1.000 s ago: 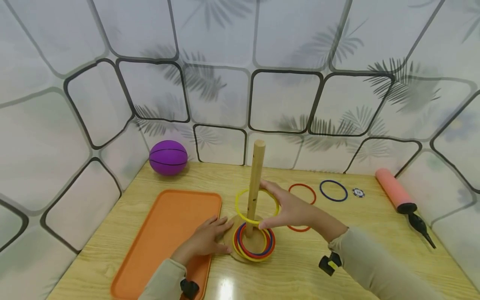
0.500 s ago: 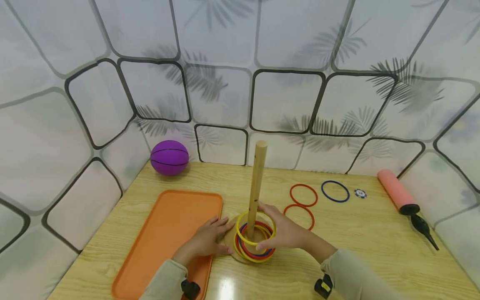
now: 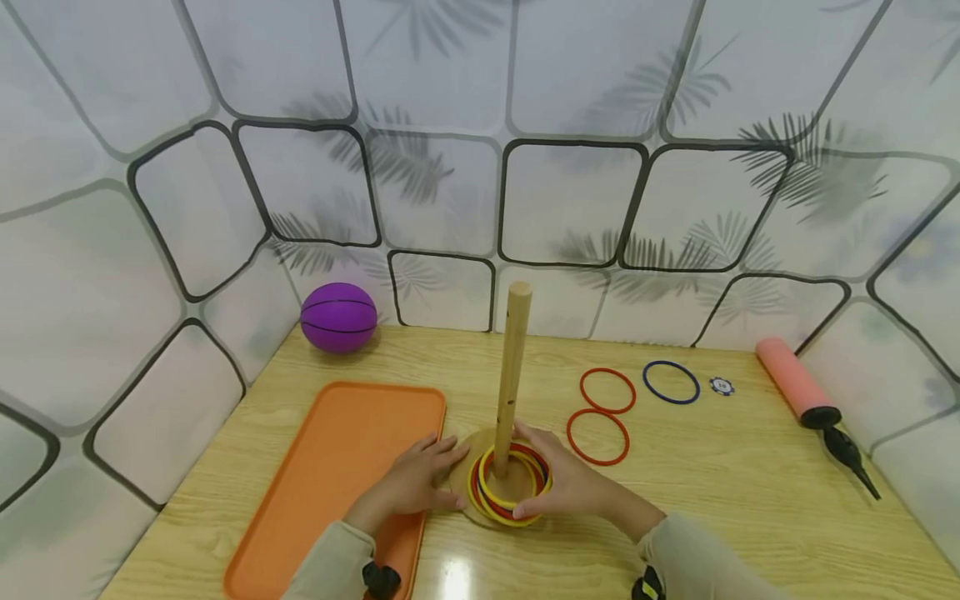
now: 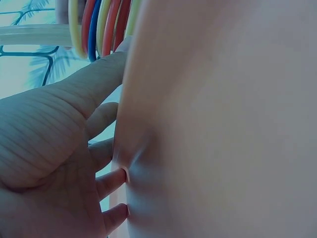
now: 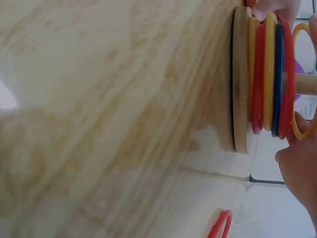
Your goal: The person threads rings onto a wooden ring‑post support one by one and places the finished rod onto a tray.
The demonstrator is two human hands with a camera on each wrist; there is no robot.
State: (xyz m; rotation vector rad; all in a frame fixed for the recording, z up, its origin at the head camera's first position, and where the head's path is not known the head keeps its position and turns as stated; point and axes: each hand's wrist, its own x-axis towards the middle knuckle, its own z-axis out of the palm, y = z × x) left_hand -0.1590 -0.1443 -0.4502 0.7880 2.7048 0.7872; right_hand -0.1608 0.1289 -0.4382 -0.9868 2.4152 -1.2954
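On the wooden surface, the right hand is holding a yellow ring, its thumb at the near side of the ring and its other fingers at the far side, pinching it across. This ring is encircling the wooden peg, whose long axis is standing upright, and it is sitting directly at the right fingers, low down, just over the stack of rings around the foot of the peg. It seems to be tilting a little against the stack; whether it is already touching the top red ring, I cannot tell surely from the right wrist view. The left hand is resting with spread fingers at the left side of the round base, holding nothing; the right hand is nearer to the ring. To the left, an orange tray is lying, and at the far left corner of the surface a purple ball. Toward the far right corner, two red rings, a blue ring, a chip and a pink pump are lying. The chip is showing a small number, perhaps "10"; no brand is being readable.
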